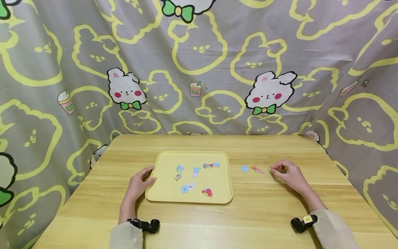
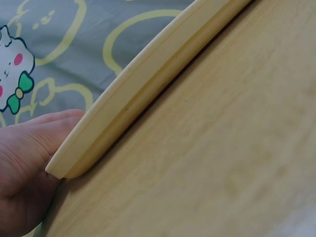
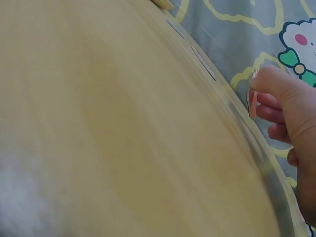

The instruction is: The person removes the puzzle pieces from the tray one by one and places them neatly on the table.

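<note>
My left hand [image 1: 139, 183] grips the left rim of a yellow tray [image 1: 161, 195] lying flat on the table; in the left wrist view its fingers [image 2: 54, 118] reach past the tray's edge [image 2: 128, 84]. Several small flat printed cut-outs lie on the tray, among them a red one [image 1: 207, 193] and a blue-and-white pair [image 1: 187, 188]. To the right of the tray, my right hand [image 1: 289, 174] pinches a small flat orange piece [image 3: 253, 103] between thumb and fingertips. A blue piece [image 1: 244, 168] and an orange piece [image 1: 257, 169] lie between that hand and the tray.
The wooden table [image 1: 192, 224] extends around the tray. Behind it and at both sides hangs a grey curtain [image 1: 217, 103] with yellow outlines and white rabbit figures. A black wrist camera sits on each forearm.
</note>
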A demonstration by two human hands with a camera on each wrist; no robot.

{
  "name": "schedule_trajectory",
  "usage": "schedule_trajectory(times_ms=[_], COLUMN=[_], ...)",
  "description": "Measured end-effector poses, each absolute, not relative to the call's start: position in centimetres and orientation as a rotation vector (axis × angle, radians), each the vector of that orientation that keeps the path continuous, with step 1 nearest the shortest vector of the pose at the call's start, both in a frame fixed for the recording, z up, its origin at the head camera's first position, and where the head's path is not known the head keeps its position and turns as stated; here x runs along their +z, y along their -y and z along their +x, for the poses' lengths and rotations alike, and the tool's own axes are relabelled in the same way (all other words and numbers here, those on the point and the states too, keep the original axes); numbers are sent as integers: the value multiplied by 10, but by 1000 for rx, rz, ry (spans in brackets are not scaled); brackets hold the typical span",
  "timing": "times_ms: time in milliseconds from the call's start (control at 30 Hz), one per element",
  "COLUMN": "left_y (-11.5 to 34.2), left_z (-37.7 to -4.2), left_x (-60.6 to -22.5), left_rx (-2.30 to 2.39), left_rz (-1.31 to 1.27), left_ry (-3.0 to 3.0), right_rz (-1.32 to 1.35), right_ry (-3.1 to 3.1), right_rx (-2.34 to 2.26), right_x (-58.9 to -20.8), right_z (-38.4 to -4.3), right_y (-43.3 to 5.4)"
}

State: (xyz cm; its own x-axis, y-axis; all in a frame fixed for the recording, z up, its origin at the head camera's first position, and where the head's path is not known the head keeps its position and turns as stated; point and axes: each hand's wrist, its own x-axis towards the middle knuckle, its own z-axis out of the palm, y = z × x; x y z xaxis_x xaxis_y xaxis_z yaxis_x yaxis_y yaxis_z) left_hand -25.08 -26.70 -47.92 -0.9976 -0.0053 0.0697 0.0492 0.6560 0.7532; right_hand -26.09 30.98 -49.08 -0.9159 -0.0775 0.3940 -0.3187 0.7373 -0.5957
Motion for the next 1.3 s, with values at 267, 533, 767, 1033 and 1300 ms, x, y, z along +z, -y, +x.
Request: schedule_trajectory(times_ms=[267,533,767,1033,1300], left_y=[267,267,267,266,266], left_z=[-252,-252,-252,-251,-252], left_x=[-479,-479,-478,-477,-478], left_rx=[-1277,-1277,-1283,-1279,-1272], left_rz=[-34,-36,-34,-34,-35], left_ry=[2796,2798,2803,2800,2800], right_rz=[251,226,263,285,298], right_ry=[2641,2703,2711,2724,2707], right_rx=[877,767,608,548,519], right_x=[-488,-486,-482,-478,-478], right_z=[-264,-266,-266,-266,-265], right_y=[-307,-301,-295,-292,-291])
